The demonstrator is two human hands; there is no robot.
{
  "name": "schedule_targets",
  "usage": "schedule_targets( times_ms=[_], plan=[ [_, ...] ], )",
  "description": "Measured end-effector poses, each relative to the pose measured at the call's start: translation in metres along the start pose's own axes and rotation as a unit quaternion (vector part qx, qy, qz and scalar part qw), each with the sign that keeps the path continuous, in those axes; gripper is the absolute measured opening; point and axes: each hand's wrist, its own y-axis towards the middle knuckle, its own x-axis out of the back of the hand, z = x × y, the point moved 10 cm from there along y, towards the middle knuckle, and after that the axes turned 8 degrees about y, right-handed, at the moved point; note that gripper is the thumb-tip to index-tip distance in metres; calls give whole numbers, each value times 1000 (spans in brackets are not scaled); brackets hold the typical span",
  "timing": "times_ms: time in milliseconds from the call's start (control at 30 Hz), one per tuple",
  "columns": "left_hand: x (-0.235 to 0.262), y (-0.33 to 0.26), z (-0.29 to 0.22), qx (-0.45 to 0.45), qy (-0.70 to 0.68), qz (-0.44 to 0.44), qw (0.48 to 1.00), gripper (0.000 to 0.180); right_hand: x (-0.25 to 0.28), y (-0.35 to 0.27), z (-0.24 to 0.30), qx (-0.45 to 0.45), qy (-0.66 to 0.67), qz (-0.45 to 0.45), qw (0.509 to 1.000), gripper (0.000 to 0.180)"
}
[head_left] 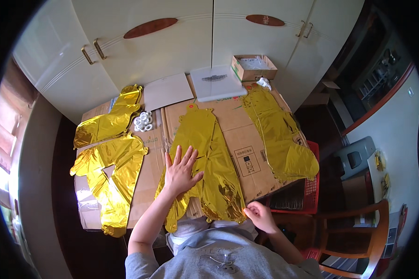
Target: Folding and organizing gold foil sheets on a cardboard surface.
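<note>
In the head view, a gold foil piece [212, 158] lies flat before the person on cardboard [233, 125]. The left hand [180, 176] rests on it with fingers spread apart; the right hand [261, 217] has thumb and finger clamped on its near right corner. Two foil shapes [130, 162] lie to the left, near some white rings [143, 122] (heaped together), while another foil shape [281, 139] on the right overhangs a red crate [311, 188]. Behind stand an open box [255, 73] and pale cabinets [163, 51]; a wooden chair [381, 228] stands at right.
</note>
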Motion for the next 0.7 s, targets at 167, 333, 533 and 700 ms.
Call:
schedule_targets(
  times_ms=[167, 333, 533, 700],
  plan=[
    [-1, -4, 4, 13, -10, 11, 1000, 77, 11, 40, 124, 285, -239, -28, 928, 8],
    [3, -1, -1, 4, 6, 2, 1000, 79, -48, 146, 116, 373, -310, 65, 872, 55],
    [5, -4, 0, 5, 2, 2, 1000, 79, -93, 177, 99, 340, -472, 144, 801, 71],
    [6, -4, 2, 10, -3, 8, 1000, 80, -97, 176, 96, 345, -516, 137, 772, 71]
  ],
)
